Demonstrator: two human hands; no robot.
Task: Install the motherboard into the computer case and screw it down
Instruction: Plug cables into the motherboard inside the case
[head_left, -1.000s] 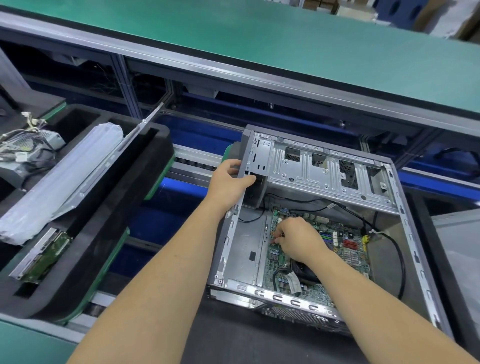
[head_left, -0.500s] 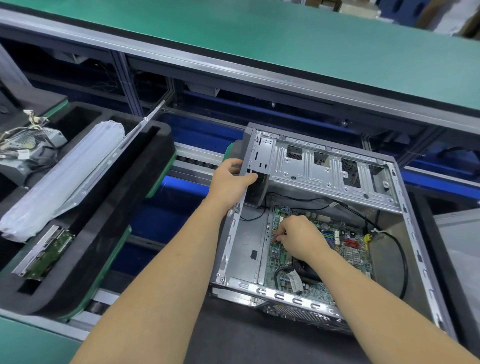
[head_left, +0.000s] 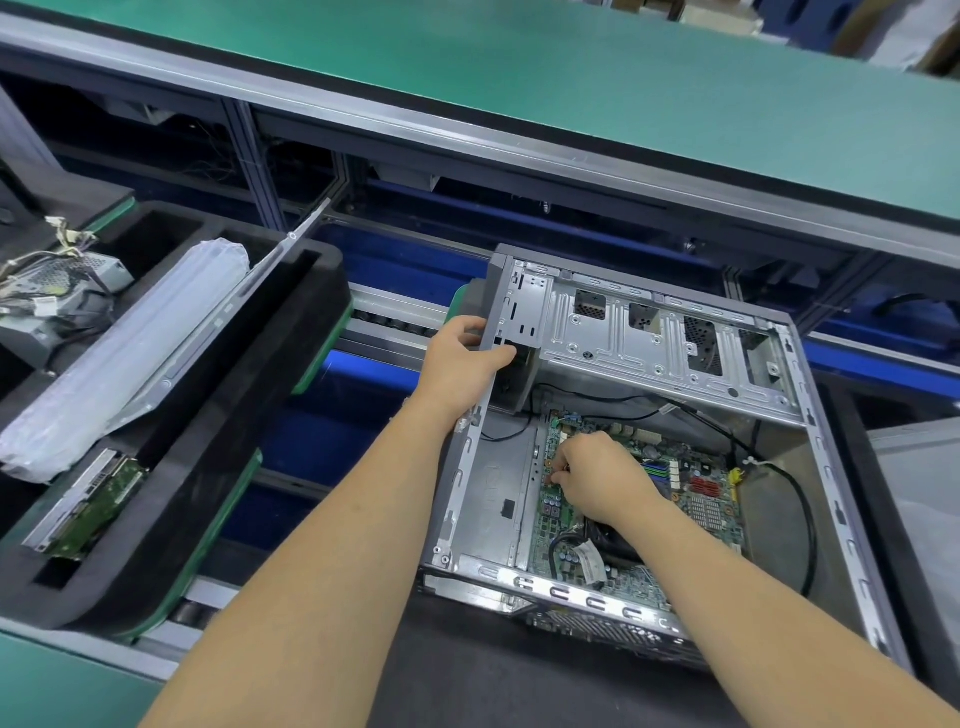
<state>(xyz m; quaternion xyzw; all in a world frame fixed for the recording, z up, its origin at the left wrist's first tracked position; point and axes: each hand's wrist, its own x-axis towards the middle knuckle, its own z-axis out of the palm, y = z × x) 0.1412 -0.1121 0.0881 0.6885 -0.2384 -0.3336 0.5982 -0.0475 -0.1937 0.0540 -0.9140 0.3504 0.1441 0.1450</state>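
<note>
Inside the open computer case (head_left: 769, 499), which lies on its side on the dark worktop (head_left: 467, 686), the green motherboard (head_left: 701, 499) sits on the case floor. The right hand (head_left: 597, 478) rests on the board's left part with fingers curled, pinching something too small to tell. The left hand (head_left: 462, 358) grips the far left edge of the case.

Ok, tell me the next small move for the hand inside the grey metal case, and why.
Probably keep turning or seating whatever the right hand pinches at the green motherboard's left edge: the fingertips are bunched on one spot while the left hand grips the grey metal case.
</note>
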